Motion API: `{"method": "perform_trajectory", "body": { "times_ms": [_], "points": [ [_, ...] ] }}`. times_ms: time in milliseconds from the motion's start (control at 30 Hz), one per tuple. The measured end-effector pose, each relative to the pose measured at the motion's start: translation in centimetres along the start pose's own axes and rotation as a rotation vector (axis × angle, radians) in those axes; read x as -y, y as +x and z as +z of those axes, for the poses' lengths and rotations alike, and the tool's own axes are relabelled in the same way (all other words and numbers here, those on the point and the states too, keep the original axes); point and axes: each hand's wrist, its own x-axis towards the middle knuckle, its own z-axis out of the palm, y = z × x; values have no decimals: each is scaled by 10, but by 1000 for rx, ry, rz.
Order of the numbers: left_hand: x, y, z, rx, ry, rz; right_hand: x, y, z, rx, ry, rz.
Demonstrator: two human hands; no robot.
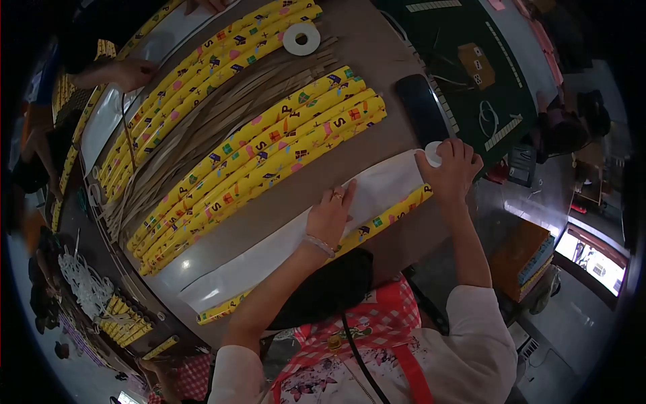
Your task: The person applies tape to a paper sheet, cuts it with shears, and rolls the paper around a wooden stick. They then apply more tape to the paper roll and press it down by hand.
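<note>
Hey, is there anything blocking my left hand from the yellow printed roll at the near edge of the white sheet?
Nothing visible. Your left hand is on the white sheet, right by the yellow roll. The bundle of yellow rolls lies beyond the sheet, off that path.

A lane of bare bench (pixel 303 190) runs between the near rolls (pixel 261 165) and the sheet (pixel 390 180), room for a grip to pass. Past the roll ends it turns away from the person, with the phone (pixel 422 109) along its right side. The right grip (pixel 441 160), around the tape (pixel 431 149), blocks the sheet's right end; the left forearm (pixel 276 287) crosses the sheet. Beyond the near rolls, strips (pixel 232 124) and far rolls (pixel 208 74) bar the way.
</note>
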Motion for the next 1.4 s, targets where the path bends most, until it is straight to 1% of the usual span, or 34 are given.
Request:
{"method": "perform_trajectory", "body": {
  "times_ms": [100, 167, 200, 267, 500, 567, 600, 667, 767, 833, 900, 967, 1200, 1267, 1400],
  "points": [
    [0, 3, 4, -6, 24, 26, -1, 2, 0, -14, -24, 5],
    [-1, 3, 8, -66, 82, 35, -1, 2, 0, -27, -36, 0],
    [-2, 3, 7, -65, 83, 39, -1, 2, 0, -37, -31, -11],
    [-3, 5, 3, 9, 83, 11, -1, 1, 1, -46, -25, -19],
    [-1, 10, 2, 14, 86, 38, -1, -2, 0, -72, -4, -24],
    [-2, 11, -1, 73, 74, 25, -2, -3, 1, -64, -1, -16],
    [-4, 12, -3, 72, 76, 26, -2, -2, 2, -61, 1, -14],
    [-7, 15, -7, 116, 127, 24, -2, -1, 2, -60, 4, -11],
    [-7, 17, -5, 140, 111, 15, -1, -2, 3, -60, 13, -4],
    [-5, 17, -5, 135, 113, 22, -2, 0, 4, -110, 29, -32],
    [-5, 17, -6, 132, 114, 29, -2, 1, 5, -98, 34, -27],
    [-6, 19, -8, 169, 109, 18, -1, 2, 6, -87, 38, -22],
    [-2, 25, -7, 149, 68, 29, 0, -4, 1, -116, 30, -37],
    [-3, 29, -11, 221, 57, 15, 0, -5, 1, -128, 26, -42],
    [-4, 30, -17, 240, 6, 2, -1, -6, 4, -86, 0, -19]
  ]
}}
